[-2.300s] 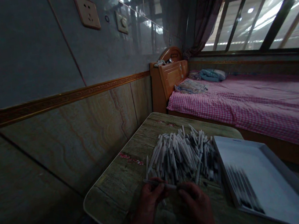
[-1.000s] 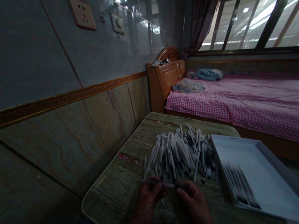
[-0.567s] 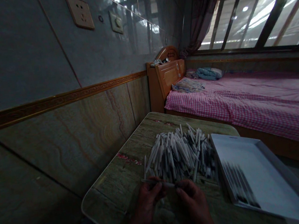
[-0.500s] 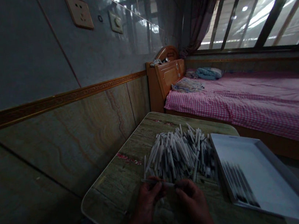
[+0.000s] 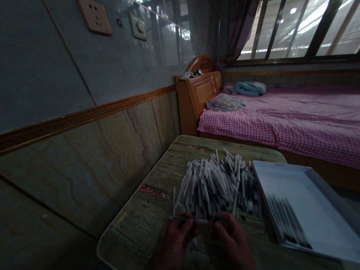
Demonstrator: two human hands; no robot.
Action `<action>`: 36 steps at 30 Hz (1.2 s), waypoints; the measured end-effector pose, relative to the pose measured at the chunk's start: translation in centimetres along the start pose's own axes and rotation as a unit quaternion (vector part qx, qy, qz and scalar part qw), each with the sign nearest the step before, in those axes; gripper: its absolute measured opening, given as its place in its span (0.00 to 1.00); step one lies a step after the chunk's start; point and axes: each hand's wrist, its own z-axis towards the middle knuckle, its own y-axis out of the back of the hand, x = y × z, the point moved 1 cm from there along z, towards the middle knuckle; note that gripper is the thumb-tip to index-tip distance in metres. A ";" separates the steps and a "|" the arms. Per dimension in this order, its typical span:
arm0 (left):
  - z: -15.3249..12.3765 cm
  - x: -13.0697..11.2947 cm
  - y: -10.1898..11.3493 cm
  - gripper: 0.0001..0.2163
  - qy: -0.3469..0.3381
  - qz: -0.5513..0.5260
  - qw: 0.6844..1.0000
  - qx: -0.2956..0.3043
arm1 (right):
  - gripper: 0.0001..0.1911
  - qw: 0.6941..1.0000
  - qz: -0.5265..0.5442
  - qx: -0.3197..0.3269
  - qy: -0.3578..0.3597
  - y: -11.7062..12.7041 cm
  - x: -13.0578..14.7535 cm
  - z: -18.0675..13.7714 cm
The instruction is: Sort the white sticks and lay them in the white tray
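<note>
My left hand (image 5: pixel 180 237) is closed in a pinch on a slim whitish pen (image 5: pixel 201 221), held level above the near part of the table. Its left end sticks out beyond my left fingers. At the pen's right end, my right hand (image 5: pixel 230 235) has its fingers closed; a small dark part there is mostly hidden. Just beyond both hands lies a heap of similar white pens (image 5: pixel 213 181), many with dark ends, pointing in different directions.
The hands work over a wood-patterned table (image 5: pixel 129 231). At its right stands a shallow white tray (image 5: pixel 317 205) with a row of several pens (image 5: pixel 287 218) on its left side. A bed (image 5: pixel 284 116) with a pink checked sheet is beyond, and a tiled wall (image 5: pixel 102 150) runs along the left.
My right hand has turned slightly and its fingers have shifted at the pen's right end. My left hand keeps its hold. The heap and tray look the same.
</note>
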 end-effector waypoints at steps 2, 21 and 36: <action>0.0 0.0 0.0 0.23 0.006 -0.003 1.000 -0.008 | 0.15 1.000 0.018 -0.005 -0.005 0.0 -0.1 0.1; 0.1 0.1 -0.1 0.21 -0.011 0.027 1.000 0.011 | 0.16 0.996 0.063 -0.018 -0.068 -0.3 -0.4 0.2; -0.1 0.1 -0.3 0.19 -0.032 0.063 0.997 0.017 | 0.14 0.999 -0.045 -0.010 -0.012 0.3 -1.1 0.0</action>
